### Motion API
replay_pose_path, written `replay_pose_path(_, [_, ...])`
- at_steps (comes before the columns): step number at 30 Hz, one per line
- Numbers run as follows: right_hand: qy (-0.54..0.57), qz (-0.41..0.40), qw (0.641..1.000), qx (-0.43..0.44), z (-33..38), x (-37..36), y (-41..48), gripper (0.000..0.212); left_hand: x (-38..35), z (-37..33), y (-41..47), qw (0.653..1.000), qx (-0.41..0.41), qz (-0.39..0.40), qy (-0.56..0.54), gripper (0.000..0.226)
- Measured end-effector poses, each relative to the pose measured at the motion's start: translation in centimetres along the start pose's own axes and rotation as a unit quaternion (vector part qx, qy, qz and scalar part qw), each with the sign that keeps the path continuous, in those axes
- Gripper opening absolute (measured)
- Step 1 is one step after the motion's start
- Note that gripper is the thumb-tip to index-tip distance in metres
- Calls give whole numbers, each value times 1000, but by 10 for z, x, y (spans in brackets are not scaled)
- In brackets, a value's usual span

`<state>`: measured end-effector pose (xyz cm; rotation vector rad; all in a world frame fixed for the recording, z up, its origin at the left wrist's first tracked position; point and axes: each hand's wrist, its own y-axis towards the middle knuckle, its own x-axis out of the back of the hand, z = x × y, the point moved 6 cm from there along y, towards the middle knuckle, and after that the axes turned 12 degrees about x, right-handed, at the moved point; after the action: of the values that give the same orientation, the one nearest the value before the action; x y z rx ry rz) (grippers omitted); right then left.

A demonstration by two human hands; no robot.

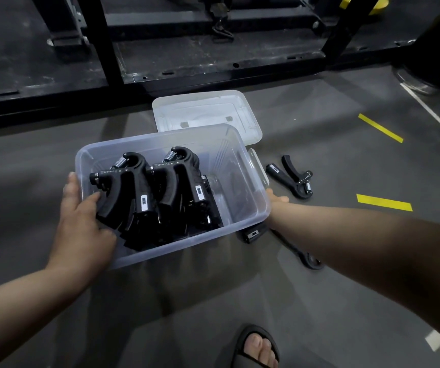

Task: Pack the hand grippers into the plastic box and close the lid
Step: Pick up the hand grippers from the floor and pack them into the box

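A clear plastic box (242, 166) stands open on the grey floor, with several black hand grippers (134, 192) stacked in its left half. My left hand (80, 224) grips the box's left wall, fingers inside against a gripper handle. My right hand (275, 201) holds the box's right wall, mostly hidden behind it. The lid (205, 110) lies flat on the floor just behind the box. One loose hand gripper (291, 177) lies on the floor to the right. Another gripper (256, 233) lies partly under my right forearm, near the box's front right corner.
A black metal frame (160, 75) runs across the floor behind the lid. Yellow tape marks (383, 203) lie on the floor at the right. My sandalled foot (257, 346) shows at the bottom edge.
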<state>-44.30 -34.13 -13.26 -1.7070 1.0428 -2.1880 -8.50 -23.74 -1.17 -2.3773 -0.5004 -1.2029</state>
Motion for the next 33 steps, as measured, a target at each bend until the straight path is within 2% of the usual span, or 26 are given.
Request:
replay_pose_path(2, [11, 6, 999, 36, 4, 7, -5, 73, 0, 0, 0, 1000, -1, 0, -5, 67])
replay_pose_path(3, [40, -12, 998, 51, 3, 11, -4, 74, 0, 0, 0, 1000, 0, -1, -6, 66])
replay_pose_path(6, [140, -79, 984, 83, 1, 25, -12, 46, 0, -1, -1, 1000, -3, 0, -8, 66])
replay_pose_path(7, [131, -123, 980, 86, 0, 29, -12, 40, 0, -1, 0, 1000, -4, 0, -9, 66])
replay_pose_path(9, [81, -204, 975, 21, -11, 33, -13, 40, 0, -1, -1, 1000, -5, 2, -8, 65])
replay_pose_path(10, [70, -200, 977, -33, -19, 27, -14, 46, 0, -1, -1, 1000, -5, 2, -10, 64])
replay_pose_path(11, [69, -150, 983, -76, -28, 14, -16, 58, 1, -1, -1, 1000, -5, 1, -12, 64])
replay_pose_path(13, [40, -53, 996, -63, -35, -10, -16, 84, 1, -1, -1, 1000, -1, 1, -16, 64])
replay_pose_path(14, [13, -47, 998, -37, -35, -13, -17, 87, 1, -1, -1, 1000, 0, 2, -16, 64])
replay_pose_path(17, [-9, -83, 997, -5, -26, -10, -17, 74, 2, -3, -3, 1000, -3, 1, -19, 64])
replay_pose_path(20, [41, -109, 993, 30, -17, -1, -14, 63, 4, -4, -5, 1000, -3, 3, -28, 62])
replay_pose_path(22, [221, -103, 969, 38, -22, 3, -7, 52, 3, -4, -5, 1000, -5, 3, -30, 62])
replay_pose_path(24, [370, -84, 924, 41, -27, 11, -9, 39, 3, -4, -4, 1000, -4, 5, -30, 62])
replay_pose_path(26, [427, -19, 901, 70, -24, 23, -18, 26, 3, -4, -4, 999, -6, 6, -31, 62])
replay_pose_path(28, [524, 56, 847, 68, -18, 35, -39, 10, 4, -4, -4, 999, -7, 7, -31, 62])
replay_pose_path(30, [605, 73, 790, 59, -20, 55, -50, 17, 4, -4, -4, 999, -8, 13, -31, 63])
replay_pose_path(31, [624, 64, 776, 64, -23, 68, -51, 21, 3, -4, -4, 999, -7, 15, -33, 63])
replay_pose_path(33, [597, -2, 795, 108, -22, 107, -60, 11, 3, -3, -3, 999, -5, 17, -38, 62])
